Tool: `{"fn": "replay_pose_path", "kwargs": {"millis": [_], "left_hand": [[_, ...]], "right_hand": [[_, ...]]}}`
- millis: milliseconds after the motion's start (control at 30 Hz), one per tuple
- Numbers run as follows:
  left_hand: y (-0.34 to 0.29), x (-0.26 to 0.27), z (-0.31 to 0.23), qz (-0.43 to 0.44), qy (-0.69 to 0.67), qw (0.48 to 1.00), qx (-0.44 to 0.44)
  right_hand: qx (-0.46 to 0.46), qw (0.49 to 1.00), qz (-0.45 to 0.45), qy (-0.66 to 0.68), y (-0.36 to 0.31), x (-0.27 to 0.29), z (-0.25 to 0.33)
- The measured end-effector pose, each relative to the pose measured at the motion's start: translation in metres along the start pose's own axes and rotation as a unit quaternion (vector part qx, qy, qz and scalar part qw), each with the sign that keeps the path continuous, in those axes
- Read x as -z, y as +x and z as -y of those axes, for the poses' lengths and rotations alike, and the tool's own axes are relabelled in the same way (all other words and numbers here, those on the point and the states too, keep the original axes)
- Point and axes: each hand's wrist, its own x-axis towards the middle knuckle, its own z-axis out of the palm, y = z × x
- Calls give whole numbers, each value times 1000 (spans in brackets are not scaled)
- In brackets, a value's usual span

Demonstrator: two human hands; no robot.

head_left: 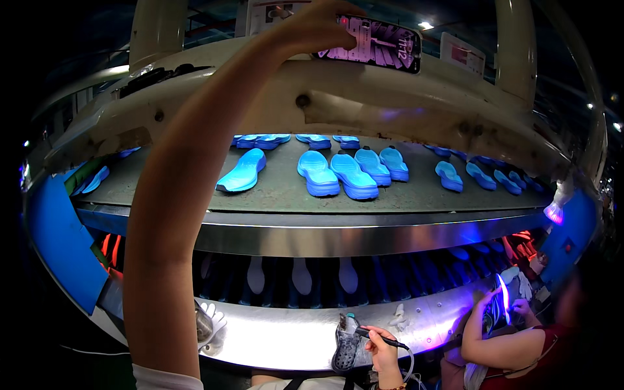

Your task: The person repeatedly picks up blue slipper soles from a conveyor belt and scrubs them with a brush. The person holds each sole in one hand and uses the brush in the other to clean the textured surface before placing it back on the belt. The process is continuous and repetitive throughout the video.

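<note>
Steel edging (364, 239) crosses mid-frame, bowed by the lens, below the grey-green belt (279, 204); bare belt lies along its front and between the blue soles (317, 172). Beneath, the lit metal ledge (279, 325) has open room between the white glove (215, 318) at lower left and the dark clog (346, 350) at lower centre. Left hand (317, 25), top centre, grasps the left end of the phone (389, 49) above the cream beam (390, 107); its forearm spans the left half of the frame. Right hand (382, 352), lower centre, is closed round a corded black pen tool (362, 332), tip at the clog's rim; contact cannot be confirmed. A co-worker (507, 348) sits at lower right. Phone screen carries figures over pink artwork; posted sheet (463, 53), upper right, is unreadable.
</note>
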Motion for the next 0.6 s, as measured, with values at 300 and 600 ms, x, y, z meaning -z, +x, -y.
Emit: {"fn": "replay_pose_path", "kwargs": {"millis": [300, 600], "left_hand": [[3, -1, -7, 40, -60, 994, 79], [-9, 9, -36, 51, -113, 988, 96]], "right_hand": [[-12, 1000, -9, 1, 2, 4, -1], [-19, 1000, -2, 2, 5, 9, -2]]}}
